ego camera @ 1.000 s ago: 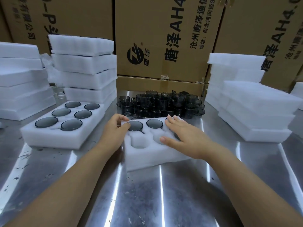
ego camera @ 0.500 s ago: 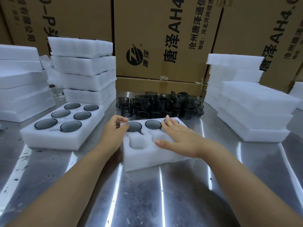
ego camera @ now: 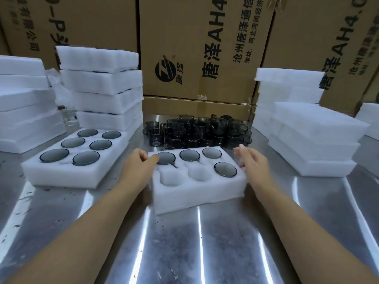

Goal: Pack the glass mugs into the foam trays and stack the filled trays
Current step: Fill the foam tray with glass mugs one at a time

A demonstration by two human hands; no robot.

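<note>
– Right in front of you on the steel table [ego camera: 184,242], how full is that foam tray [ego camera: 196,193]?

– Four seated mugs [ego camera: 189,155] so far: three across the back row, one in the front right pocket. The front left and front middle pockets are just bare foam lol.

– And your hands?

– Your left hand [ego camera: 139,167] has the tray's far left corner. The fingers are curled at the edge and the thumb is on top of the foam, right by the rim of the back left mug. Your right hand [ego camera: 254,162] is at the tray's right side, fingers loose and a bit spread, holding nothing. The thumb looks like it touches the foam wall, but I can't say for sure tbh.

– What else is on the bench?

– Loose mugs [ego camera: 196,130] are bunched just behind the tray, all dark smoky glass. The full tray [ego camera: 61,177] sits off to your left with all six pockets filled. There's a left foam stack [ego camera: 102,89] behind it and a right foam stack [ego camera: 307,140] on the other side. Cardboard boxes [ego camera: 194,48] run along the back.
</note>
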